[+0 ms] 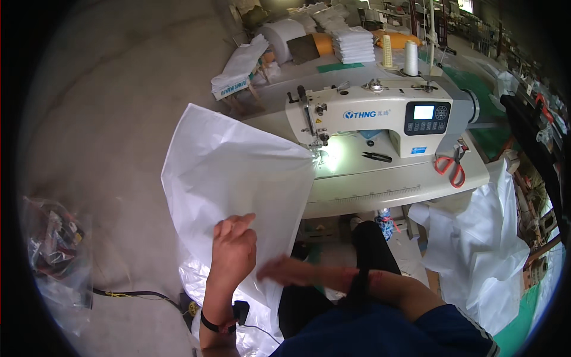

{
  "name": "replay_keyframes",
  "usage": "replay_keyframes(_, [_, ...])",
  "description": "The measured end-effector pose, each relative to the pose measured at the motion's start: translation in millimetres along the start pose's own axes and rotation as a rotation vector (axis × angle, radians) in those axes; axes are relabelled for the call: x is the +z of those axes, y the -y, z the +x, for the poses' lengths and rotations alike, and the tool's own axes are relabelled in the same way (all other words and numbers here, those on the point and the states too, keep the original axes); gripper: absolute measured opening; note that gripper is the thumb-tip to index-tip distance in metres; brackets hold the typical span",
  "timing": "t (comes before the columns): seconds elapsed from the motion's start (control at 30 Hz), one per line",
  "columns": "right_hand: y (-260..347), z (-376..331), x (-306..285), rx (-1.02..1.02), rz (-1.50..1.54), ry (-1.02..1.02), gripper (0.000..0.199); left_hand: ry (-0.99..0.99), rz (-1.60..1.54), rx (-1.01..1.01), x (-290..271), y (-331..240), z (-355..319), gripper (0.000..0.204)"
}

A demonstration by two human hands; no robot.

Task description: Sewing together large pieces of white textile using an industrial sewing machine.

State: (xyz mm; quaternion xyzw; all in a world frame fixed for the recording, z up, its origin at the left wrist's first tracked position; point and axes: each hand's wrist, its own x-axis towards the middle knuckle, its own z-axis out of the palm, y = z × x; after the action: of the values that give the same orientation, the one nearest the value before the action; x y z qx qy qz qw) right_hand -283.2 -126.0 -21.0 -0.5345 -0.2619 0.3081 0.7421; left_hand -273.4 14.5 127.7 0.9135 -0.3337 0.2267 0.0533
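A large white woven sheet point(232, 160), perhaps a sack, hangs over the left edge of the sewing machine point(363, 113). Its right corner reaches the lit presser foot and needle. Over the lower part of the sheet is my left hand point(234, 245), back up and fingers curled; what they hold, if anything, is hidden. My right hand point(282, 271) crosses in front of my body just beside the left wrist. Motion smears its fingers. Black thread snips point(377, 157) and red-handled scissors point(451, 169) lie on the machine bed, away from both hands.
White and yellow thread cones point(410, 58) stand behind the machine. Stacked white sheets point(353, 44) lie farther back. More white material point(476, 250) hangs at the right. On the floor at left are a clear plastic bag point(56, 250) and a black cable point(140, 293).
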Motion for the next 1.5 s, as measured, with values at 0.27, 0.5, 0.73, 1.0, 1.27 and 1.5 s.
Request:
replay_keyframes(0.27, [-32, -11, 40, 0.106, -0.388, 0.207, 0.038, 0.241, -0.095, 0.063, 55, 3, -48, 0.009])
replay_keyframes(0.5, [-50, -37, 5, -0.312, -0.190, -0.232, 0.030, -0.046, 0.133, -0.404, 37, 21, -50, 0.018])
replay_keyframes(0.73, [-40, -2, -18, 0.026, 0.732, -0.268, 0.022, -0.031, -0.154, -0.409, 93, -52, -53, 0.027])
replay_keyframes(1.0, [-52, -49, -13, 0.386, 0.141, 0.363, 0.049, 0.106, -0.064, -0.958, 110, 32, -65, 0.044])
replay_keyframes(1.27, [-68, -29, -20, 0.643, -0.006, -0.255, 0.084, -0.174, 0.117, -0.541, 102, 109, -24, 0.037])
replay_keyframes(1.5, [-100, 42, 15, 0.382, 0.314, -0.318, 0.084, -0.267, 0.270, -0.309, 122, 145, -23, 0.046])
